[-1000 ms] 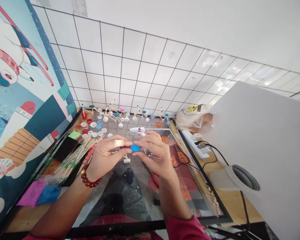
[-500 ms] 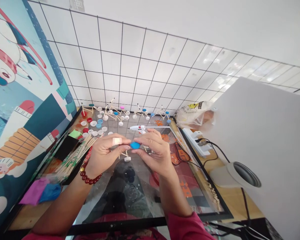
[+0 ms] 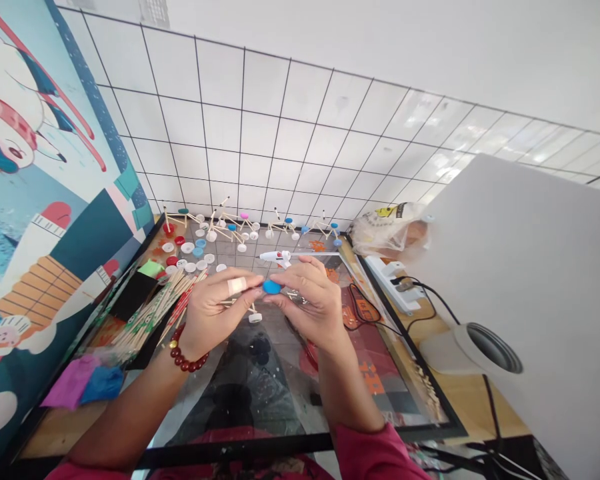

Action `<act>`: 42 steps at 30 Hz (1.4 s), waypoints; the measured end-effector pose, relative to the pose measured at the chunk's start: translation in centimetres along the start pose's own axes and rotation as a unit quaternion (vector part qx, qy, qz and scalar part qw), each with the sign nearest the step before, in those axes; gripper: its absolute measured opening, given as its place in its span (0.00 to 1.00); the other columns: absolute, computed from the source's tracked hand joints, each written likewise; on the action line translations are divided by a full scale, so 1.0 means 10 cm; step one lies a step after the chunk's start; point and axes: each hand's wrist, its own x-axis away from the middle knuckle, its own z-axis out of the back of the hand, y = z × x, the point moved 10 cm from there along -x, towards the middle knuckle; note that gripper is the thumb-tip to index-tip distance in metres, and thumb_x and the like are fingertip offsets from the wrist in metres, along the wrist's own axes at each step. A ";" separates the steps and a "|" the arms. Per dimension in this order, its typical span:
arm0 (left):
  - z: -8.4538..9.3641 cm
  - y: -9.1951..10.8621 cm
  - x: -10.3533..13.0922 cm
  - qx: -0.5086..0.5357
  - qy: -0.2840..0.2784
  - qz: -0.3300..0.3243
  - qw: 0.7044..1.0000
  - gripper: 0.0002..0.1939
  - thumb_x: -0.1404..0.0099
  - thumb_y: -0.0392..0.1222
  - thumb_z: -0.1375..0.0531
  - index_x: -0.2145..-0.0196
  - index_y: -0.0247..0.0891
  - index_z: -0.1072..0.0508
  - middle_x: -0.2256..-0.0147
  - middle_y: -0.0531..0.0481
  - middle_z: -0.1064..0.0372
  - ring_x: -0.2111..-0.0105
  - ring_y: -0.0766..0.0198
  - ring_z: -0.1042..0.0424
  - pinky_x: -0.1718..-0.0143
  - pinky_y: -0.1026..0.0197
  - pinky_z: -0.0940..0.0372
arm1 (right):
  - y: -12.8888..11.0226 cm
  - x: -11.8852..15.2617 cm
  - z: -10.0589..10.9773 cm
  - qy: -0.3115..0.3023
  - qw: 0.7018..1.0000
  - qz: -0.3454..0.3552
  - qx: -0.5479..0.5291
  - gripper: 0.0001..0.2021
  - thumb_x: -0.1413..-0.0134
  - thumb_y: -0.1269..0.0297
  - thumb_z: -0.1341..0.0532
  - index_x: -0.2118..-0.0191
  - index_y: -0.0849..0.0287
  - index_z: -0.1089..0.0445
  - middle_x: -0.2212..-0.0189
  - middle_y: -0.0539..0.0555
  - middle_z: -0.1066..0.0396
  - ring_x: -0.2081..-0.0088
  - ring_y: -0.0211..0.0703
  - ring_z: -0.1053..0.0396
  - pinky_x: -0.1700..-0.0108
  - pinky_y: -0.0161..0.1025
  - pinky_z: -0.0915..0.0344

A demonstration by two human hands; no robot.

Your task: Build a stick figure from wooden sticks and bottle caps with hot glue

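A small flattened blue lump of what looks like modelling clay (image 3: 272,287) is pinched between my two hands, above the middle of the glass-topped table. My left hand (image 3: 220,303), with a plaster on one finger and a red bead bracelet at the wrist, grips its left edge between thumb and fingertips. From the right, the thumb and fingers of my right hand (image 3: 310,297) close on it. Below the hands, partly hidden, lies a small stick piece with a white bottle cap (image 3: 255,318). Just beyond them rests a white glue gun (image 3: 277,257).
Several stick-and-cap figures (image 3: 243,230) line the back edge. Loose caps (image 3: 187,247) and bundled wooden sticks (image 3: 155,310) lie to the left, with pink (image 3: 73,380) and blue lumps (image 3: 101,383) nearer. A power strip (image 3: 393,283) and cables are at right.
The blue lump has risen slightly and turned, showing a rounder face. My left hand has shifted a little to the right; my right hand has barely moved.
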 end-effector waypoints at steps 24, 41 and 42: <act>-0.04 -0.02 -0.05 0.039 -0.056 -0.015 0.998 0.07 0.40 0.35 0.33 0.63 0.42 0.18 0.67 0.47 0.22 0.69 0.65 0.24 0.67 0.65 0.28 | -0.03 0.01 -0.01 -0.018 0.999 0.022 -0.034 0.10 0.45 0.68 0.32 0.58 0.49 0.26 0.68 0.46 0.21 0.65 0.40 0.23 0.38 0.53 0.40; -0.06 -0.02 -0.02 0.038 -0.042 -0.040 0.998 0.16 0.40 0.32 0.33 0.55 0.45 0.19 0.62 0.47 0.20 0.65 0.64 0.22 0.65 0.64 0.27 | 0.01 0.02 -0.01 -0.001 0.999 0.016 -0.039 0.10 0.47 0.68 0.30 0.60 0.50 0.26 0.69 0.46 0.21 0.66 0.40 0.23 0.38 0.52 0.39; -0.07 -0.01 -0.02 0.045 -0.050 -0.043 0.997 0.16 0.40 0.32 0.33 0.54 0.45 0.19 0.62 0.47 0.20 0.65 0.64 0.22 0.65 0.65 0.27 | 0.01 0.02 -0.01 -0.002 0.999 0.017 -0.041 0.10 0.47 0.68 0.30 0.60 0.50 0.26 0.69 0.46 0.21 0.66 0.40 0.23 0.38 0.53 0.39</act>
